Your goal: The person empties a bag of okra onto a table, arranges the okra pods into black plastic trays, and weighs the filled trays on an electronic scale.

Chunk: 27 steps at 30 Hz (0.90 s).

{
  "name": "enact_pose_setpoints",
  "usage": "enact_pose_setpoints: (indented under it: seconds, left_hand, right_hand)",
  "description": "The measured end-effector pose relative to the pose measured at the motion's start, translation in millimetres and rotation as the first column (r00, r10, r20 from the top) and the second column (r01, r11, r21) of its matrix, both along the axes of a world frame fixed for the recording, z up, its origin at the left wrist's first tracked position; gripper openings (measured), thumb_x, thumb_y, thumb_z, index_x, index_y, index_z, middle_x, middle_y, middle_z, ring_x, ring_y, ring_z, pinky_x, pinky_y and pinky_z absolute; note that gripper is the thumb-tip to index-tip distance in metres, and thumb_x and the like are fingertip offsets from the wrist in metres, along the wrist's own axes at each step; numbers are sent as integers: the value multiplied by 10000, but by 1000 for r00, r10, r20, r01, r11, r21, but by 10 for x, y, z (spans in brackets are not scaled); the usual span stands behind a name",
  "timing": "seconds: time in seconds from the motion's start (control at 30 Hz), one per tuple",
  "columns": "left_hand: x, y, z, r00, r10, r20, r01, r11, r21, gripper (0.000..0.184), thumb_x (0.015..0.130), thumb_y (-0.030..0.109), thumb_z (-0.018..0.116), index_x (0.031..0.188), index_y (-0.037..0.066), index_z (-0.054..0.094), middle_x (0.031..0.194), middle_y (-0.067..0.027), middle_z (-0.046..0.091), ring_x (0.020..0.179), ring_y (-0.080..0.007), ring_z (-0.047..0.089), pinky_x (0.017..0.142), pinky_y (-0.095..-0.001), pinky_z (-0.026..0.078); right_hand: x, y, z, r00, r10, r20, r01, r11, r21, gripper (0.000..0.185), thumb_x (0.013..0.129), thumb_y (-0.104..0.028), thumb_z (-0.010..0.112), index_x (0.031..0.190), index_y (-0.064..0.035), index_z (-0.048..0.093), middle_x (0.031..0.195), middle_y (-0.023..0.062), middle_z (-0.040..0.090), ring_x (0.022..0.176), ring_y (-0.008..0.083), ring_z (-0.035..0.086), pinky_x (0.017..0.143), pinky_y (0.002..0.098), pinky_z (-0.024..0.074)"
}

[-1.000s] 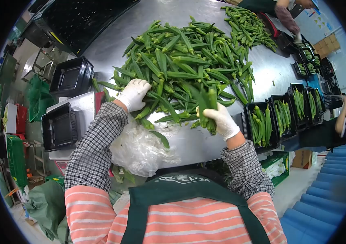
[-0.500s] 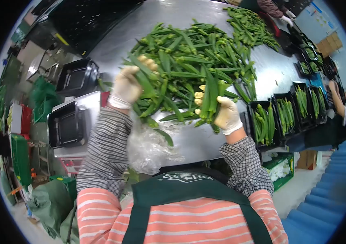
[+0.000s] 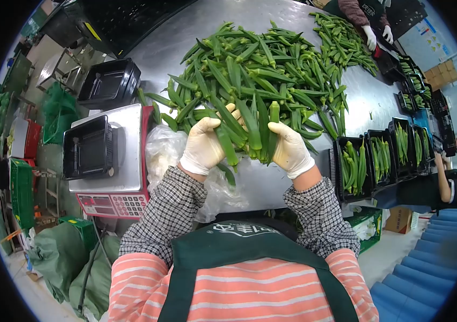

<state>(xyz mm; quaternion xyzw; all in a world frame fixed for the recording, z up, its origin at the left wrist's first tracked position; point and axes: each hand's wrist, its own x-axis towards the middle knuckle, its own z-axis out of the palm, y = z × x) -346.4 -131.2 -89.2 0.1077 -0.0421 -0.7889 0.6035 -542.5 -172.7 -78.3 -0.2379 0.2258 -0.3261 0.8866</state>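
Note:
Several okra pods (image 3: 254, 131) are gathered upright between my two gloved hands, in front of a large okra pile (image 3: 260, 64) on the metal table. My left hand (image 3: 206, 144) curls around pods on the left of the bunch, its thumb on the near side. From the right, my right hand (image 3: 290, 147) grips the other pods, thumb in front and fingers hidden behind them. Both hands almost meet at the bunch. A crumpled clear plastic bag (image 3: 165, 147) lies left of and below my left hand, with one loose pod near it.
At left, a black tray (image 3: 86, 151) sits on a red-edged weighing scale (image 3: 132, 185), with stacked black trays (image 3: 107, 80) behind. Okra-filled trays (image 3: 353, 166) line the right side. Co-workers stand at the far right; one has white-gloved hands (image 3: 370, 37) by more okra.
My left hand has moved right and nearer from the pile, bringing pods alongside those in my right hand. The scale at left has come more into view.

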Motion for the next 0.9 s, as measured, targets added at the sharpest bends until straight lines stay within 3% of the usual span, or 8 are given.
enact_pose_setpoints:
  seconds: [0.27,0.37,0.47,0.57,0.7,0.77,0.83,0.9]
  left_hand:
    - [96,76,86,999,-22,-50,22,1000,4,587,761,133,508,1308,-37,382,1354,-200,401,1232,-324,415,1063,-464,295]
    - [169,185,195,997,29,-67,-29,1000,-9,516,765,104,520,1256,-25,425,1318,-192,438,1205,-311,438,1052,-449,319]
    - [344,367,343,978,209,-21,-209,978,-7,444,790,84,528,1219,-8,458,1277,-178,474,1177,-295,462,1037,-432,344]
    - [772,596,515,888,453,81,-450,891,-58,298,859,82,514,1150,16,516,1163,-129,548,1097,-252,519,991,-396,391]
    - [1613,982,802,719,677,158,-661,736,-143,217,916,177,511,1046,9,549,1072,-129,590,1039,-254,553,959,-416,424]
    - [2010,1151,845,567,768,297,-789,610,-71,242,937,217,490,1054,8,530,1088,-135,579,1022,-279,558,946,-447,433]
    - [2441,1224,684,509,785,354,-839,545,-3,235,934,217,494,1048,14,531,1074,-129,582,1006,-281,561,925,-432,442]
    - [2594,1354,484,511,707,489,-836,540,92,243,928,205,502,1075,12,520,1075,-126,585,1026,-282,552,936,-422,425]
  right_hand:
    - [51,51,127,985,30,169,-45,995,84,389,896,-184,446,1239,-5,478,1169,118,570,1061,231,557,931,379,437]
    - [192,75,219,992,68,104,-70,997,18,430,909,-173,417,1303,1,422,1210,115,544,1078,211,547,951,354,418]
    - [617,95,403,988,97,-123,-123,967,-225,403,894,-147,480,1264,10,458,1166,90,561,1015,162,565,894,301,449]
    - [1303,140,736,946,134,-296,-265,844,-466,356,862,-130,514,1190,9,517,1031,51,598,898,97,565,784,236,460]
    - [2452,188,988,877,298,-378,-481,558,-676,302,838,-135,518,1102,2,573,894,38,615,769,96,559,679,253,461]
    - [3018,296,1053,816,360,-453,-578,468,-668,322,822,-204,554,1070,-3,599,866,65,620,764,117,567,681,266,464]
    - [3466,422,1038,698,391,-600,-714,440,-544,360,799,-277,585,1030,-4,625,854,100,625,760,156,582,687,280,468]
    - [3969,401,590,684,253,-684,-728,304,-615,399,782,-326,605,1019,-7,640,879,128,632,766,187,594,705,279,473]
